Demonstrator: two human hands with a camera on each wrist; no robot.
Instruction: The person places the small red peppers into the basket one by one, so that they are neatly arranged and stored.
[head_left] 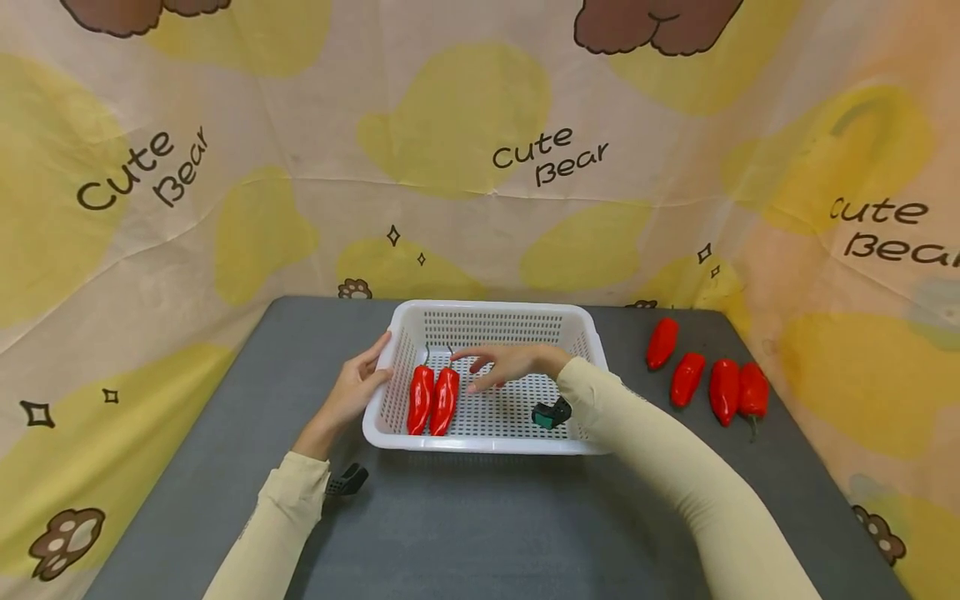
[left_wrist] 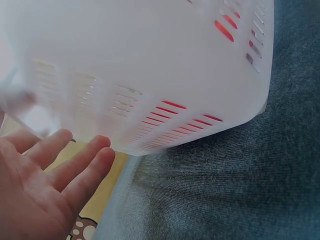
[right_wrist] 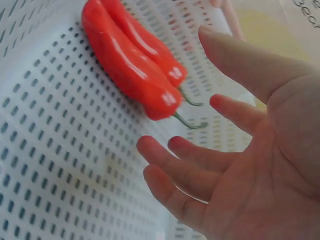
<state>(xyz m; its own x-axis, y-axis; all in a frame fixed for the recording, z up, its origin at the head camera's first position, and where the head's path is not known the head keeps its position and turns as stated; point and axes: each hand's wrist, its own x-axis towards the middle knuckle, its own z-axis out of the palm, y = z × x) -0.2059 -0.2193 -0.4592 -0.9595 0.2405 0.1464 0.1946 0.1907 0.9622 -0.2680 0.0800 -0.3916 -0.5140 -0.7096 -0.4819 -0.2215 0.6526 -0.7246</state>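
Two red peppers (head_left: 446, 402) lay side by side in the left part of the white basket (head_left: 480, 445), at the middle of the head view, stems toward the top. The right hand (head_left: 510, 363) hung over them, fingers loosely spread, holding nothing. The left hand (head_left: 354, 392) rested its fairly straight fingers against the basket's left rim. Four other peppers (head_left: 724, 390) lay on the grey table (head_left: 480, 533) at right; judging by that, two were in and four remained outside. A printed cloth (head_left: 450, 117) hung behind.
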